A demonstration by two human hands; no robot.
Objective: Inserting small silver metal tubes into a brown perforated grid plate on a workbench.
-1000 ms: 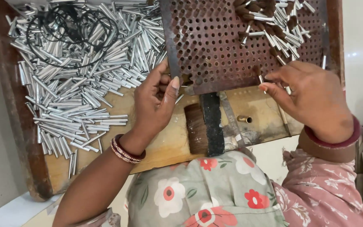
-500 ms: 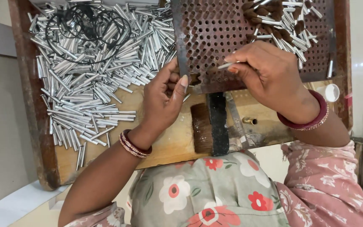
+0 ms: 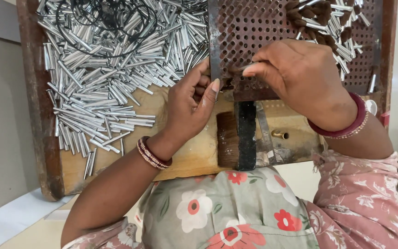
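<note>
1. Underneath it all is a worn wooden board (image 3: 194, 159) with a raised dark edge, resting on the person's lap over floral cloth; a pale wall and pale floor show off to the left of the left hand.
2. Out to the left of and above the left hand lies a heap of short shiny metal tubes (image 3: 102, 87), far too many to count, with one tangle of thin black wire (image 3: 111, 18) lying on top of the heap.
3. The left hand (image 3: 187, 108) is curled, thumb up against the lower left corner of the plate, fingers tucked in; whether it holds anything small I cannot tell. Several bangles sit on that wrist.
4. Between the two hands stands one rusty perforated metal plate (image 3: 263, 27), its many holes beyond counting.
5. Just below the hands, one dark brush-like block (image 3: 237, 136) and one small brass pin (image 3: 279, 135) sit on the board.
6. The right hand (image 3: 300, 80) is pinching one slim metal tube (image 3: 245, 68) against the plate's lower edge, covering much of the plate. One maroon bangle rings its wrist.
7. Above the right hand, a smaller scatter of brown-tufted tubes (image 3: 328, 20) lies on the plate.
</note>
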